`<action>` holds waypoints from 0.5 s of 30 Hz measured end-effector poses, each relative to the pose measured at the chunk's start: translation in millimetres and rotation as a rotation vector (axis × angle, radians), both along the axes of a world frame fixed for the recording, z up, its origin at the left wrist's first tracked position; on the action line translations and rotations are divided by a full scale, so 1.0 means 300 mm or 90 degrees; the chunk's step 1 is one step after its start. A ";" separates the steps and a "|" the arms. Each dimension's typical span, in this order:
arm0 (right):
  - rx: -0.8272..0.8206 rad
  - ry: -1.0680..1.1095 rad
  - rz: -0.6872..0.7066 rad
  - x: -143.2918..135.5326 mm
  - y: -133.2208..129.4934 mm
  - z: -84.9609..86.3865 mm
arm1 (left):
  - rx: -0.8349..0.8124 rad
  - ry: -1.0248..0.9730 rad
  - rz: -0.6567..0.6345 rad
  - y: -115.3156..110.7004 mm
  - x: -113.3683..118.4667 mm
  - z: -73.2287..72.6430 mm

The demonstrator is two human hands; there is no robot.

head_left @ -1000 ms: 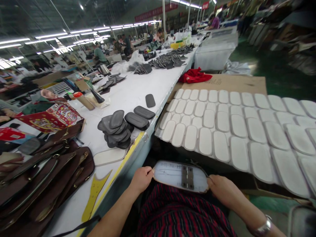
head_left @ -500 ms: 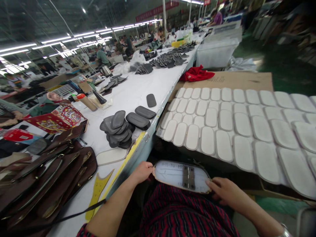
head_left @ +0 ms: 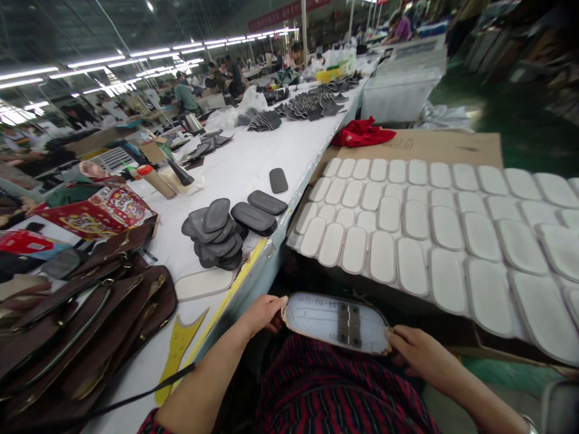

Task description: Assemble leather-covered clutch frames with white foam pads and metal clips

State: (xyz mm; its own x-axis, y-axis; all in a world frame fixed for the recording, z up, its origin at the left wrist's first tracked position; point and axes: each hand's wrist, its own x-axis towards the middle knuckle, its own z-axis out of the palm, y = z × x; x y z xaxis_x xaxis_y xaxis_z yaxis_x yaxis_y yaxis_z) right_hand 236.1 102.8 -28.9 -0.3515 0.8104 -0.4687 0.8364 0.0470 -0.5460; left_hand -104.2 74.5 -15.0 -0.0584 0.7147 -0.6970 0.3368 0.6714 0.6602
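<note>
Between my hands, above my lap, is a long oval template (head_left: 312,314) of whitish, see-through sheet with handwriting on it. A brown metal hinge (head_left: 348,325) is fixed across it, right of its middle. My left hand (head_left: 266,312) pinches the left end with thumb and fingers. At the opposite end my right hand (head_left: 409,345) grips the rim, its fingertips partly hidden below. Whether a pale piece lies inside the template I cannot tell. Nearest on the table are a pile of dark grey oval pieces (head_left: 215,235) and a pale oval strip (head_left: 203,286).
Rows of pale oval pieces (head_left: 411,265) cover a board to my right, beside a red cloth (head_left: 364,132). Brown leather bags (head_left: 122,319) and a yellow template (head_left: 181,346) lie on the white table (head_left: 239,163) at left. People work farther back.
My right hand's fingers have closed more firmly round the template's right end. The template has shifted very slightly to the right, and the view has turned a little.
</note>
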 end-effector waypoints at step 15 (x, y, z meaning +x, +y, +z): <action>-0.068 -0.006 -0.014 -0.006 0.022 0.001 | 0.089 0.059 -0.101 -0.028 -0.029 -0.008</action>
State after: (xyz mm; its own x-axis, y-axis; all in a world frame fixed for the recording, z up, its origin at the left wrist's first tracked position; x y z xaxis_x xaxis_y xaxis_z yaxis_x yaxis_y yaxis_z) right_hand 234.3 109.5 -28.4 -0.3295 0.7631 -0.5559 0.8420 -0.0289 -0.5387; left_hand -112.8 66.2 -17.5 0.0026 0.8096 -0.5870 0.4948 0.5091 0.7043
